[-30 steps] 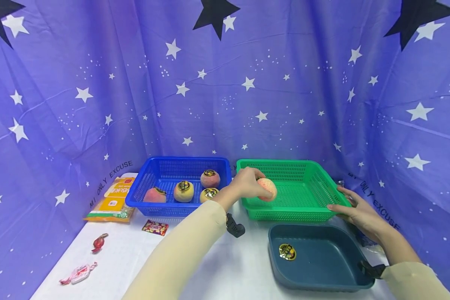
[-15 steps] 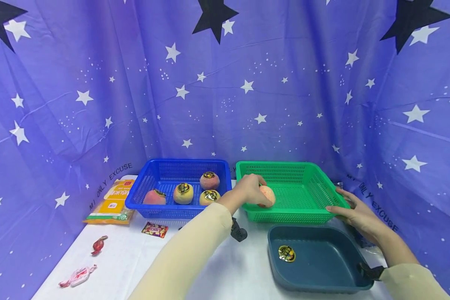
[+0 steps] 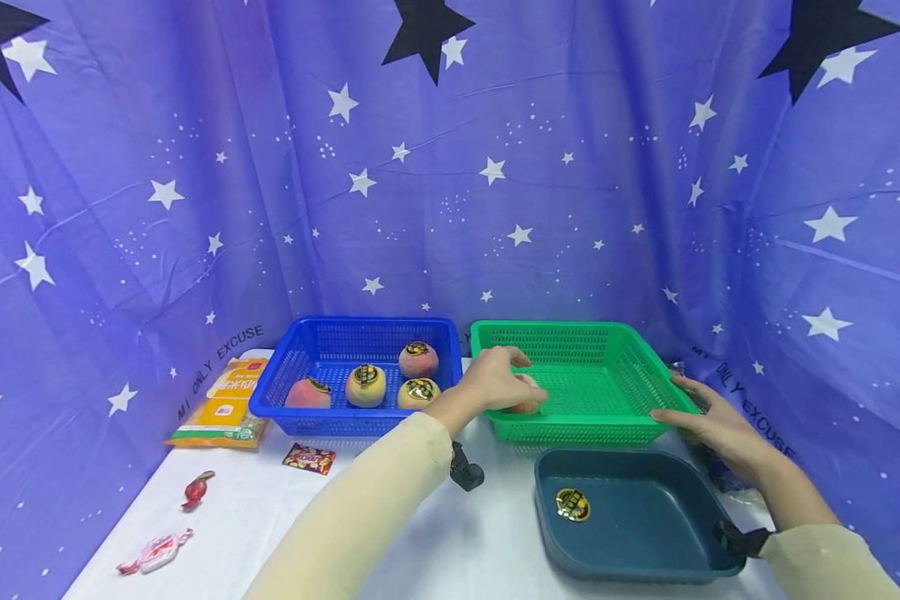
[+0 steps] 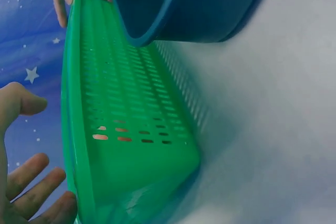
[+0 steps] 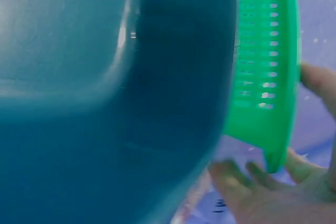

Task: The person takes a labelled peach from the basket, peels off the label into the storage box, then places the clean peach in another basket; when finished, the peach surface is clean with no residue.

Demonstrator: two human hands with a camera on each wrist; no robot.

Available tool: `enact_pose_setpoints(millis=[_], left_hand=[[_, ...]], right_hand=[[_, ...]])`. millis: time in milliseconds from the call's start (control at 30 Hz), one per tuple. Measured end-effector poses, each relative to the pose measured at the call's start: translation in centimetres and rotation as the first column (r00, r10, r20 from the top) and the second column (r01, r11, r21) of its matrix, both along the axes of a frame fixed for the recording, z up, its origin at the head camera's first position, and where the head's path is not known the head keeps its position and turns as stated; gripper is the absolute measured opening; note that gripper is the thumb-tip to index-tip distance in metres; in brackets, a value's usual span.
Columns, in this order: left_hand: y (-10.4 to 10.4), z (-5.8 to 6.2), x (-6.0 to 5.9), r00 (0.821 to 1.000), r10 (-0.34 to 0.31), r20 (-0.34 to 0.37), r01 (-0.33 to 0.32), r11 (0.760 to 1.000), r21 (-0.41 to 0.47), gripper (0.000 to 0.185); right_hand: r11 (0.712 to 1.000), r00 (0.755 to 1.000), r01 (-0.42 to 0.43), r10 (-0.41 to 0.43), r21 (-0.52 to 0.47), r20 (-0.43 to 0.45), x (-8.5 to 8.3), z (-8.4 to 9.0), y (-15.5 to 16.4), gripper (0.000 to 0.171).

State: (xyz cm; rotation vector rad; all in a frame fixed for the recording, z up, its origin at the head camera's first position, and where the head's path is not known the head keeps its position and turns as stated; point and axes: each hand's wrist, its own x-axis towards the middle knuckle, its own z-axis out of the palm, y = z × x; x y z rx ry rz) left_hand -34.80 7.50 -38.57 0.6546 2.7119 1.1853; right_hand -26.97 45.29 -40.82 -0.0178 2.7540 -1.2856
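A round pink-orange peach (image 3: 527, 403) sits on the floor of the green perforated plastic basket (image 3: 607, 343), in its near left corner, and through the basket's slots in the left wrist view we see only slivers of its pink skin. Our left hand (image 3: 497, 381) lies over the top of it, fingers curved down around the fruit and touching it; in the left wrist view those fingers (image 4: 37, 182) look spread and fairly straight, so we cannot tell whether they grip the peach or merely rest on it. Our right hand (image 3: 708, 421) is at the basket's near right corner, fingers stretched out flat along the rim and thumb against the outer wall, steadying it without closing round anything.

Just nearer than the green basket stands a dark teal plastic tray (image 3: 648, 546) with a round gold-and-black sticker (image 3: 573, 504) lying in it. To the left of the green basket, almost touching it, is a blue perforated plastic basket (image 3: 322, 342) holding four stickered peaches (image 3: 365, 385). Farther left on the white table (image 3: 255, 517) we see a yellow-orange food packet (image 3: 228, 402), a small dark printed sachet (image 3: 309, 457), a red-wrapped sweet (image 3: 197, 489) and a pink-wrapped sweet (image 3: 155, 551).
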Motion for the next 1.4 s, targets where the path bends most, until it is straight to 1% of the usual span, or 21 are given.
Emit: enact_pose_setpoints(millis=[133, 200, 300, 367, 467, 567, 633, 700, 767, 867, 967, 1033, 1133, 1267, 1333, 1400], left_hand=[[-0.5, 0.2, 0.1, 0.999, -0.002, -0.037, 0.002, 1.000, -0.001, 0.060], [-0.8, 0.4, 0.1, 0.999, -0.002, -0.041, 0.002, 1.000, 0.008, 0.062], [-1.4, 0.7, 0.2, 0.999, -0.006, -0.047, 0.007, 1.000, 0.026, 0.063], [-2.0, 0.9, 0.3, 0.999, -0.005, -0.049, 0.007, 0.999, 0.032, 0.063], [-3.0, 1.2, 0.5, 0.998, 0.002, -0.070, 0.000, 1.000, 0.029, 0.062], [-4.2, 1.8, 0.7, 0.995, 0.017, -0.096, -0.015, 1.000, 0.025, 0.059], [-5.2, 2.1, 0.8, 0.993, 0.040, -0.110, -0.037, 0.999, 0.023, 0.057], [-6.3, 2.3, 0.9, 0.990, 0.082, -0.118, -0.081, 0.997, 0.008, 0.056], [-7.5, 2.3, 0.6, 0.987, 0.112, -0.117, -0.113, 0.994, 0.004, 0.056], [-9.4, 2.3, 0.2, 0.983, 0.145, -0.108, -0.146, 0.989, 0.007, 0.056], [-11.6, 2.3, -0.5, 0.980, 0.170, -0.106, -0.168, 0.985, 0.033, 0.055], [-13.2, 2.4, -0.9, 0.975, 0.193, -0.111, -0.190, 0.981, 0.035, 0.055], [-15.7, 2.7, -1.4, 0.970, 0.218, -0.105, -0.217, 0.976, 0.029, 0.059], [-18.4, 3.2, -2.2, 0.965, 0.238, -0.108, -0.240, 0.971, 0.000, 0.061], [-19.5, 3.4, -2.7, 0.963, 0.245, -0.111, -0.248, 0.969, -0.017, 0.062], [-20.6, 3.7, -3.1, 0.964, 0.245, -0.106, -0.250, 0.968, -0.035, 0.063]], right_hand=[[0.991, 0.998, 0.009, -0.001, 0.134, -0.063, 0.6, 1.2, -0.8, 0.101], [0.982, 0.994, 0.012, 0.008, 0.186, -0.110, 0.9, 1.6, -1.5, 0.095], [0.969, 0.982, 0.020, 0.027, 0.248, -0.187, 1.5, 2.1, -3.0, 0.086], [0.962, 0.970, 0.018, 0.050, 0.274, -0.239, 2.0, 2.4, -4.3, 0.080], [0.962, 0.949, -0.006, 0.091, 0.273, -0.301, 2.7, 2.9, -6.6, 0.073], [0.966, 0.935, -0.054, 0.138, 0.251, -0.327, 3.6, 3.6, -8.9, 0.072], [0.967, 0.932, -0.081, 0.160, 0.242, -0.327, 4.2, 3.9, -10.5, 0.072], [0.967, 0.933, -0.111, 0.181, 0.229, -0.313, 4.8, 4.1, -12.0, 0.072], [0.967, 0.932, -0.125, 0.192, 0.224, -0.306, 5.4, 4.1, -13.4, 0.072], [0.970, 0.934, -0.153, 0.205, 0.191, -0.293, 6.3, 4.0, -15.4, 0.070], [0.976, 0.941, -0.168, 0.200, 0.137, -0.272, 7.0, 3.8, -17.3, 0.069], [0.981, 0.949, -0.175, 0.191, 0.086, -0.252, 7.3, 3.7, -18.6, 0.068], [0.983, 0.961, -0.179, 0.168, -0.031, -0.218, 7.7, 3.5, -20.2, 0.067], [0.965, 0.978, -0.175, 0.147, -0.196, -0.150, 8.3, 3.2, -22.2, 0.066], [0.954, 0.984, -0.159, 0.134, -0.254, -0.114, 8.5, 3.0, -23.1, 0.066], [0.947, 0.990, -0.136, 0.117, -0.292, -0.082, 8.7, 2.7, -24.1, 0.066]])
